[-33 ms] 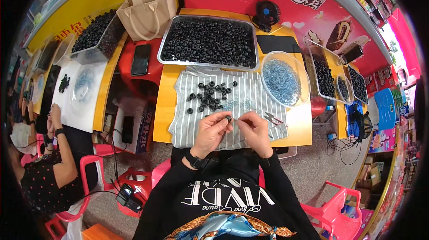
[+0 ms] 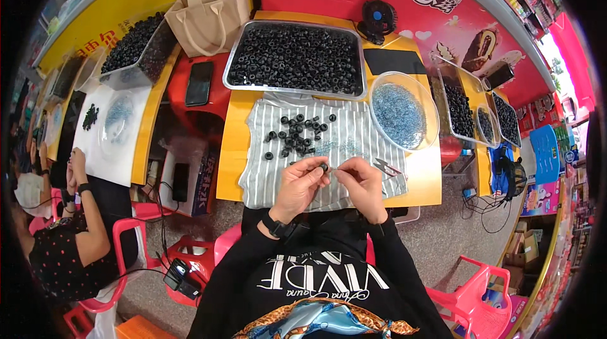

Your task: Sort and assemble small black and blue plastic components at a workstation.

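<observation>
From the head camera, I see both hands low over the striped cloth [image 2: 256, 181]. The left hand [image 2: 298, 188] pinches one small dark bead [image 2: 324, 167] between thumb and finger. So the bead is up off the cloth, just beside the tips of the right hand [image 2: 361, 188]. The right thumb and finger are pressed together. I can't tell if something thin is tucked between them.

The bead looks light and hard, so I think it won't squash or bend. It looks smooth and round, so it might slip or roll if I pinch it off-centre. I don't think a firm pinch would break it. I'd hold it by its fat sides, with a fingertip and thumb, and leave its hole uncovered.

More loose beads [image 2: 269, 156] lie on the cloth in front of the hands, and a clear tray [image 2: 297, 93] full of them sits past that. Tiny blue bits [image 2: 398, 111] fill a round tub [image 2: 434, 130] on the right. They look light too, and very easy to spill. Little snips [image 2: 387, 167] lie near the right hand.
</observation>
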`<state>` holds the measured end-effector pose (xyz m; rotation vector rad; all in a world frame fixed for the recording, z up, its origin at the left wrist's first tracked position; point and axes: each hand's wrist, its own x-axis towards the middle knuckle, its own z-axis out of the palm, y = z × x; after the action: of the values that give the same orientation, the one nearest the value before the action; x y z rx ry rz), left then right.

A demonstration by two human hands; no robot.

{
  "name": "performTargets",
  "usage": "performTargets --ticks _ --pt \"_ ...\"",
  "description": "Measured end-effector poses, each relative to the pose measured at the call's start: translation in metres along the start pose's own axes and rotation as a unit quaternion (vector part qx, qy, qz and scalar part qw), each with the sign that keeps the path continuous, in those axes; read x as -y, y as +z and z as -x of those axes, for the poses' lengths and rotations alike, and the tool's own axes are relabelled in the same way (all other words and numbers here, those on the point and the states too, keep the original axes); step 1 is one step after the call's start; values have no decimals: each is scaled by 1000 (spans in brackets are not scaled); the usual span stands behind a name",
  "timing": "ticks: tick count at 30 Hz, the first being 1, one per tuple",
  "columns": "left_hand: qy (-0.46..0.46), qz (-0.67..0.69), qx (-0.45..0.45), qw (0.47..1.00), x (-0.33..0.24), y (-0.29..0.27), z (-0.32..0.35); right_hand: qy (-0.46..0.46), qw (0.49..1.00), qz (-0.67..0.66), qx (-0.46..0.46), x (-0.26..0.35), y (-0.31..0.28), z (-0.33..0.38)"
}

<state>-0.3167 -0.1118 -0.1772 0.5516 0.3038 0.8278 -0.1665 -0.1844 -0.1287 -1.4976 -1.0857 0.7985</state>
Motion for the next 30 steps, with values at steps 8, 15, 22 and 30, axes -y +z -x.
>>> performTargets --ticks 8,15,22,30 --pt "-20 -4 23 1000 0 0 0 -35 997 -64 38 14 11 -2" --pt "-9 -1 41 999 1 -1 1 -83 995 33 54 14 7 -4" --pt "-83 48 59 994 -3 -5 2 -48 996 -1 74 17 6 -8" --pt "-65 80 53 993 0 -8 3 6 996 3 92 31 10 -11"
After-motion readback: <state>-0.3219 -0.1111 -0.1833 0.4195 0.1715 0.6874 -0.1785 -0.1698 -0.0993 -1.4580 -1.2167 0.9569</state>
